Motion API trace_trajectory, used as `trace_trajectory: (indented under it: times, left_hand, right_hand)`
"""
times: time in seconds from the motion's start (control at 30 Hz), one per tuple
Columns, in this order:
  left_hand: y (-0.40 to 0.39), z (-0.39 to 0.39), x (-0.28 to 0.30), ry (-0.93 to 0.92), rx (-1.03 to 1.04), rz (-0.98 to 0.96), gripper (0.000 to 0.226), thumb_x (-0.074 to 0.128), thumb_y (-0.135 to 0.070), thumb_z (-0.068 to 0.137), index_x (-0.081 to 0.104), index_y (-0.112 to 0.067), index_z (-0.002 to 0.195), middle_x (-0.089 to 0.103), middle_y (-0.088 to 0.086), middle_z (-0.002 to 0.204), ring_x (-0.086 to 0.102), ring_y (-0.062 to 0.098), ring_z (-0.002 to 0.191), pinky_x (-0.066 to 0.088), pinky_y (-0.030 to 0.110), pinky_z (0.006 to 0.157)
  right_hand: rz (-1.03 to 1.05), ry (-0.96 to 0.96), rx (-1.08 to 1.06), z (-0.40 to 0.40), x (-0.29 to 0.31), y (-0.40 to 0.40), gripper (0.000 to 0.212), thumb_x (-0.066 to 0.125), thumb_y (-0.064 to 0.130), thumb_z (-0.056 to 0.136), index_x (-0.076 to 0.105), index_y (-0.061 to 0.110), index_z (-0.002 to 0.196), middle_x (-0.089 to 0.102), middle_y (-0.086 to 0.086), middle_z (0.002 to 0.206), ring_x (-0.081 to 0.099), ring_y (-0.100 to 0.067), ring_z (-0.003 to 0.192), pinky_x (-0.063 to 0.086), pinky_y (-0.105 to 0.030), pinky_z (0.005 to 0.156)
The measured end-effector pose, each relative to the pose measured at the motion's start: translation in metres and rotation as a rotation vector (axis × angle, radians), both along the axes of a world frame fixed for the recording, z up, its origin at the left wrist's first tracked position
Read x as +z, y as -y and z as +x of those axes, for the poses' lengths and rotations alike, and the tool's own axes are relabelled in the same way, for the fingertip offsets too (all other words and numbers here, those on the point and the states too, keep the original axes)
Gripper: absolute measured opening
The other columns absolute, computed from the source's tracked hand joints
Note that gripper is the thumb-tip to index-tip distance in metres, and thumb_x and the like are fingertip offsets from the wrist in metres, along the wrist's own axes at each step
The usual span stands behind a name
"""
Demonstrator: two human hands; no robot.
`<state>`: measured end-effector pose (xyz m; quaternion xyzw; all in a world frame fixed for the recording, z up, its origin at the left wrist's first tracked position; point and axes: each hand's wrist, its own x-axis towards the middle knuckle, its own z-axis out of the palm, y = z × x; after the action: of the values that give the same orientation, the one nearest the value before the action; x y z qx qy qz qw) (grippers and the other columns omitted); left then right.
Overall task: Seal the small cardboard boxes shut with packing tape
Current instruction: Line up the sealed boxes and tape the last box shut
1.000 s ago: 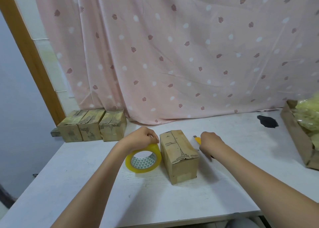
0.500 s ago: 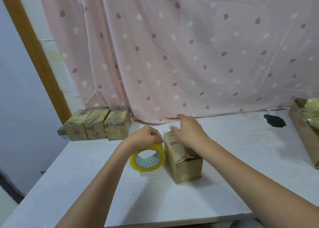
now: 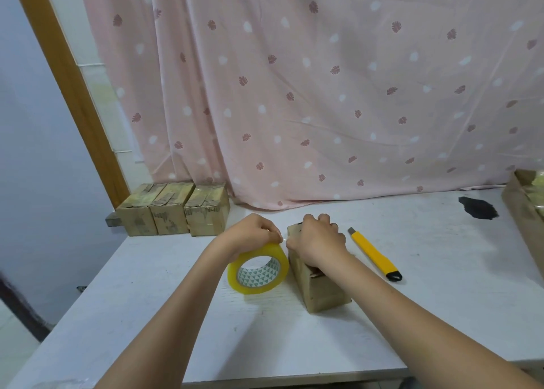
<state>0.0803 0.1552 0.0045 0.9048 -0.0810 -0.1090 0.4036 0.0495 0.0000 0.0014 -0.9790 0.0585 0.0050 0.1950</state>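
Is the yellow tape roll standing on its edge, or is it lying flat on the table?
Standing on its edge. The tape roll shows its round opening toward the camera, and the left hand grips its top.

The box (image 3: pixel 319 285) stands near the middle of the table (image 3: pixel 426 315). The tape roll (image 3: pixel 259 269) stands on edge just left of the box, the left hand (image 3: pixel 253 232) on top of it. The right hand (image 3: pixel 319 240) rests on the box. The knife (image 3: pixel 373 253) lies right of the box. Three boxes (image 3: pixel 173 209) sit in a row behind and left of it, a carton (image 3: pixel 524 212) far right, the curtain (image 3: pixel 323 94) behind.
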Motion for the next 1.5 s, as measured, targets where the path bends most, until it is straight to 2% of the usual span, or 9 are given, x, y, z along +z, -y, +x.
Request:
trace_trajectory:
  times: [0.43, 0.7, 0.87, 1.0, 1.07, 1.13, 1.2, 1.33, 1.5]
  left_hand:
    - [-0.012, -0.013, -0.001, 0.026, 0.063, -0.065, 0.011, 0.069, -0.023, 0.093, 0.075, -0.015, 0.090, 0.054, -0.004, 0.070, 0.050, 0.011, 0.066, 0.040, 0.019, 0.059]
    - [-0.018, -0.023, -0.002, 0.049, 0.082, -0.154, 0.010, 0.070, -0.023, 0.092, 0.074, -0.019, 0.084, 0.052, 0.004, 0.081, 0.048, 0.014, 0.072, 0.038, 0.021, 0.061]
    - [-0.022, -0.029, -0.002, 0.072, 0.094, -0.184, 0.009, 0.069, -0.023, 0.093, 0.075, -0.020, 0.086, 0.057, 0.001, 0.083, 0.053, 0.013, 0.072, 0.042, 0.022, 0.064]
    - [-0.021, -0.036, -0.002, 0.120, 0.097, -0.187, 0.009, 0.068, -0.021, 0.094, 0.075, -0.019, 0.088, 0.059, -0.001, 0.083, 0.055, 0.009, 0.069, 0.042, 0.015, 0.058]
    - [-0.020, -0.039, -0.003, 0.136, 0.100, -0.200, 0.009, 0.068, -0.021, 0.094, 0.075, -0.019, 0.088, 0.060, -0.001, 0.083, 0.057, 0.009, 0.069, 0.043, 0.014, 0.056]
    - [-0.018, -0.041, -0.004, 0.144, 0.103, -0.216, 0.009, 0.069, -0.021, 0.093, 0.075, -0.018, 0.087, 0.060, 0.000, 0.082, 0.057, 0.011, 0.069, 0.044, 0.016, 0.057]
    - [-0.015, -0.042, -0.003, 0.156, 0.099, -0.208, 0.008, 0.070, -0.022, 0.093, 0.075, -0.018, 0.088, 0.060, 0.001, 0.081, 0.057, 0.012, 0.070, 0.044, 0.020, 0.060]
    - [-0.007, -0.044, 0.010, 0.195, 0.084, -0.205, 0.008, 0.070, -0.021, 0.091, 0.074, -0.018, 0.086, 0.057, -0.001, 0.077, 0.052, 0.012, 0.068, 0.040, 0.020, 0.059]
    - [-0.007, -0.044, 0.027, 0.233, 0.050, -0.181, 0.008, 0.070, -0.022, 0.091, 0.074, -0.020, 0.084, 0.055, -0.001, 0.075, 0.049, 0.013, 0.067, 0.039, 0.021, 0.060]
  right_hand:
    - [-0.019, 0.019, -0.005, -0.001, -0.002, 0.005, 0.050, 0.054, 0.040, 0.091, 0.043, 0.011, 0.130, 0.038, -0.014, 0.134, 0.041, -0.036, 0.122, 0.036, -0.040, 0.099]
    - [-0.021, -0.087, 0.011, -0.002, 0.005, 0.012, 0.067, 0.061, 0.044, 0.085, 0.034, 0.013, 0.138, 0.033, -0.013, 0.138, 0.036, -0.033, 0.127, 0.034, -0.039, 0.099]
    - [-0.112, -0.047, -0.005, -0.004, -0.002, 0.009, 0.061, 0.056, 0.039, 0.089, 0.033, 0.012, 0.139, 0.033, -0.015, 0.142, 0.034, -0.037, 0.132, 0.020, -0.047, 0.113]
    - [-0.093, -0.059, -0.006, -0.004, 0.005, 0.011, 0.078, 0.048, 0.061, 0.092, 0.027, 0.013, 0.150, 0.024, -0.021, 0.154, 0.016, -0.041, 0.145, 0.001, -0.055, 0.117]
    - [-0.029, 0.131, 0.028, -0.011, 0.015, 0.010, 0.065, 0.045, 0.056, 0.097, 0.038, 0.013, 0.145, 0.034, -0.019, 0.149, 0.027, -0.038, 0.140, 0.017, -0.050, 0.115]
    - [0.109, 0.273, 0.113, -0.020, 0.029, 0.008, 0.044, 0.050, 0.050, 0.097, 0.061, 0.012, 0.115, 0.060, -0.010, 0.112, 0.055, -0.031, 0.108, 0.043, -0.038, 0.091]
    - [0.239, 0.125, 0.187, -0.026, 0.043, 0.005, 0.038, 0.062, 0.051, 0.090, 0.062, 0.013, 0.091, 0.060, 0.001, 0.074, 0.060, -0.022, 0.075, 0.049, -0.033, 0.069]
    - [0.432, -0.139, 0.179, -0.029, 0.060, 0.001, 0.053, 0.076, 0.025, 0.085, 0.057, -0.002, 0.127, 0.073, -0.013, 0.086, 0.069, -0.018, 0.065, 0.060, -0.028, 0.062]
    - [0.648, -0.177, 0.180, -0.026, 0.075, 0.010, 0.024, 0.070, 0.001, 0.087, 0.066, -0.016, 0.103, 0.068, -0.021, 0.079, 0.064, -0.023, 0.060, 0.062, -0.037, 0.070]
